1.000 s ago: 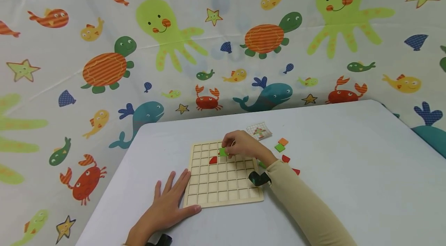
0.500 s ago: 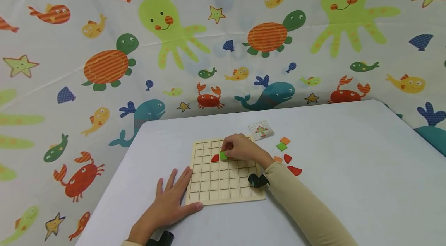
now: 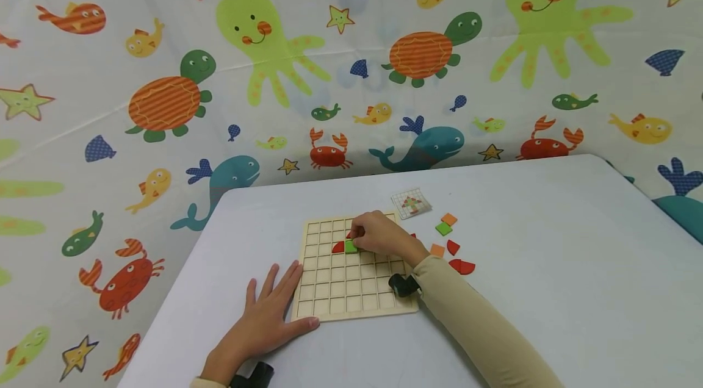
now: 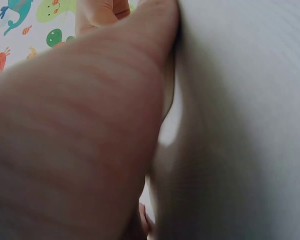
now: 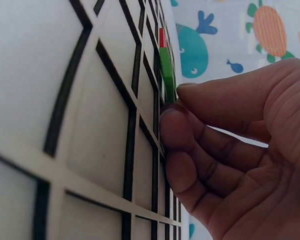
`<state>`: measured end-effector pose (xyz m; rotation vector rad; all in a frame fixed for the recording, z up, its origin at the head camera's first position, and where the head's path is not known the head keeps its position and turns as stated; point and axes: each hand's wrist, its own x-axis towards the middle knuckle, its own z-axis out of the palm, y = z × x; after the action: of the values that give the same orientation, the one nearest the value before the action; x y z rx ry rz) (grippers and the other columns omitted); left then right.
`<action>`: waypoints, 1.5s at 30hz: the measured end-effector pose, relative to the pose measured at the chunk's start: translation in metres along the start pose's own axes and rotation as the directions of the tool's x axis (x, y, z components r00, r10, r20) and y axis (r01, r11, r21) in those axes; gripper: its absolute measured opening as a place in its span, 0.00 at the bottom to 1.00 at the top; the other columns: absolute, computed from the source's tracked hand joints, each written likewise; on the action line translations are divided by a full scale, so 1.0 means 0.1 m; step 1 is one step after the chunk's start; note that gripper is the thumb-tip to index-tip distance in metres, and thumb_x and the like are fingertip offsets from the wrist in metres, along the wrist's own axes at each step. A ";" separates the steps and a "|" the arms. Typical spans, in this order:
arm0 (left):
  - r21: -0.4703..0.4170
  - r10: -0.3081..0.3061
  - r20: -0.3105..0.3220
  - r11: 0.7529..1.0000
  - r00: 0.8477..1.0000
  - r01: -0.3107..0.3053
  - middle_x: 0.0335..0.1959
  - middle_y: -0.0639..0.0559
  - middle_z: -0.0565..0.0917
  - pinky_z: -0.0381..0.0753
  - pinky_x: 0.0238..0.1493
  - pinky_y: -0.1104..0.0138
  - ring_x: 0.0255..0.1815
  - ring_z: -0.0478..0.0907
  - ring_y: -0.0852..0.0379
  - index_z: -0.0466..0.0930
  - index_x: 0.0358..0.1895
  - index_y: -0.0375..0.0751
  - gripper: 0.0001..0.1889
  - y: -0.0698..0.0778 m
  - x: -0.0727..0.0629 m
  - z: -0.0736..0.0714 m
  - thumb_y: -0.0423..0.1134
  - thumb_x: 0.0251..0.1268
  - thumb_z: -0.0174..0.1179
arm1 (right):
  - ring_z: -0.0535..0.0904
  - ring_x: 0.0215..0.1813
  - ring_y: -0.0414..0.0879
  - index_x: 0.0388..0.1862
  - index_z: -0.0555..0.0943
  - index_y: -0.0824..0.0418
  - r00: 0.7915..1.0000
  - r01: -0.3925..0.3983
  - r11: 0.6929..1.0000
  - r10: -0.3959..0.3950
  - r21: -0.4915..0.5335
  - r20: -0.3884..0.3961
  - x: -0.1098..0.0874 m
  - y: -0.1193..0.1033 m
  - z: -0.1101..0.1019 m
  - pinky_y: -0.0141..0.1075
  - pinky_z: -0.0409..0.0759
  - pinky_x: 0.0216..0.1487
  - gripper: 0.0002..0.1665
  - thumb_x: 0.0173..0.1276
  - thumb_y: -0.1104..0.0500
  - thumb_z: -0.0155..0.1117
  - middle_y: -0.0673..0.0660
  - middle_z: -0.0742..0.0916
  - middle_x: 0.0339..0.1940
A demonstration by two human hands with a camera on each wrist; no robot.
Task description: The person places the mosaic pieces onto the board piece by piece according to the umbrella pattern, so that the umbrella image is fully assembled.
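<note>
A square wooden board (image 3: 351,290) with a grid of cells lies on the white table. My left hand (image 3: 260,324) rests with fingers spread beside its left edge, fingertips and thumb at the rim; in the left wrist view the hand's near side (image 4: 90,110) fills much of the picture. Over the board's upper part, my right hand (image 3: 381,234) pinches a green square tile (image 3: 351,247) by its right side. Just left of that tile sits a red quarter-circle tile (image 3: 338,247). Another bit of red shows above the green, partly hidden by my fingers.
Behind the board lies a small pattern card (image 3: 411,204). To the right are loose tiles: an orange square (image 3: 449,219), a green square (image 3: 443,229), another orange square (image 3: 437,251) and several red ones (image 3: 462,266). A patterned sea-animal cloth (image 3: 329,89) hangs behind the table.
My right hand has lowered the green tile into line beside the red quarter-circle; it was more raised a second ago. The left hand has kept its place at the board.
</note>
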<state>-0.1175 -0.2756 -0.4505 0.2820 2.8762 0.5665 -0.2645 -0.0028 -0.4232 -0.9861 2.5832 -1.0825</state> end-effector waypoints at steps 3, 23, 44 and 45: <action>0.005 0.001 0.001 1.000 1.000 -0.001 0.89 0.46 0.51 0.21 0.75 0.28 0.88 0.32 0.32 0.52 0.88 0.45 0.61 -0.01 0.01 0.00 0.77 0.60 0.65 | 0.77 0.35 0.42 0.36 0.87 0.60 1.000 -0.001 1.000 0.001 -0.029 0.008 0.01 -0.01 0.00 0.36 0.79 0.41 0.06 0.75 0.67 0.67 0.48 0.85 0.32; 0.009 -0.009 0.002 1.000 1.000 0.009 0.89 0.48 0.51 0.21 0.76 0.30 0.88 0.32 0.33 0.51 0.89 0.46 0.61 -0.01 0.02 -0.01 0.78 0.60 0.64 | 0.75 0.36 0.42 0.44 0.86 0.61 0.998 0.017 0.995 -0.011 -0.094 0.056 0.03 -0.02 0.03 0.36 0.77 0.42 0.05 0.71 0.65 0.72 0.49 0.83 0.33; 0.004 -0.009 0.012 1.000 1.000 0.008 0.89 0.47 0.51 0.21 0.75 0.28 0.88 0.31 0.33 0.52 0.88 0.46 0.61 -0.01 0.01 0.02 0.76 0.60 0.65 | 0.82 0.42 0.45 0.54 0.86 0.67 1.000 0.015 1.000 -0.015 -0.002 -0.007 -0.18 0.01 -0.43 0.41 0.83 0.46 0.12 0.78 0.60 0.69 0.52 0.87 0.39; 0.007 -0.005 0.006 1.000 1.000 0.005 0.89 0.47 0.51 0.21 0.75 0.28 0.88 0.32 0.33 0.52 0.88 0.46 0.61 -0.01 0.01 0.01 0.76 0.60 0.65 | 0.83 0.42 0.46 0.54 0.86 0.67 1.000 0.011 1.000 -0.011 -0.010 -0.016 -0.21 0.03 -0.48 0.41 0.84 0.46 0.13 0.78 0.60 0.69 0.52 0.88 0.40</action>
<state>-0.1186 -0.2756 -0.4518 0.2773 2.8732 0.5535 -0.2681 0.0394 -0.3925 -0.9986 2.6015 -1.0858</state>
